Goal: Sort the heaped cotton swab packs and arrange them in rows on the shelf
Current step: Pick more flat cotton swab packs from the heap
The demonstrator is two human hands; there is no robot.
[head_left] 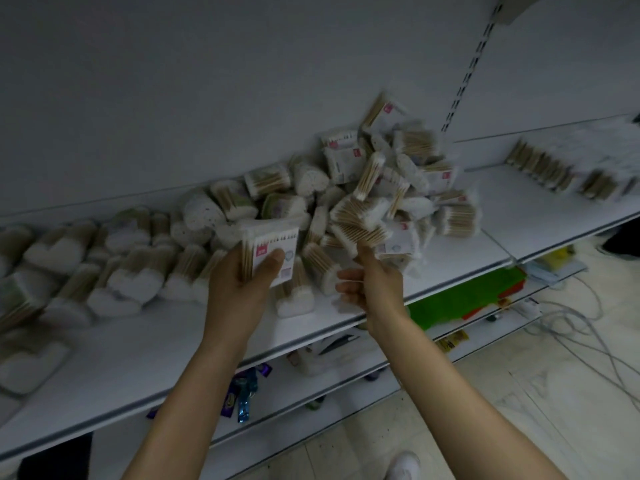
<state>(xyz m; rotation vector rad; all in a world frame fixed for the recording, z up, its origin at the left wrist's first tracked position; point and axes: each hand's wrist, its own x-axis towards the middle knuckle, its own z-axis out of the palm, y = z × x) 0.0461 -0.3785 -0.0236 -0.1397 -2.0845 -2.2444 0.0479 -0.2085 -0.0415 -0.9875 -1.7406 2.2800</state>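
Note:
A heap of cotton swab packs (391, 174) lies against the back wall of the white shelf (138, 344). To its left, swab packs (131, 268) stand in rows toward the shelf's left end. My left hand (242, 275) grips one rectangular swab pack (272, 247) with a red label, held upright in front of the rows. My right hand (363, 282) is at the foot of the heap, thumb raised, holding a bundle-shaped swab pack (356, 226) from below. The image is blurred there, so the exact hold is unclear.
More swab packs (540, 164) lie in a row on the adjoining shelf section at the right. Lower shelves hold a green box (460, 299) and small wrapped items (246, 393). Cables (581, 327) trail on the tiled floor. A slotted upright (467, 71) runs up the back wall.

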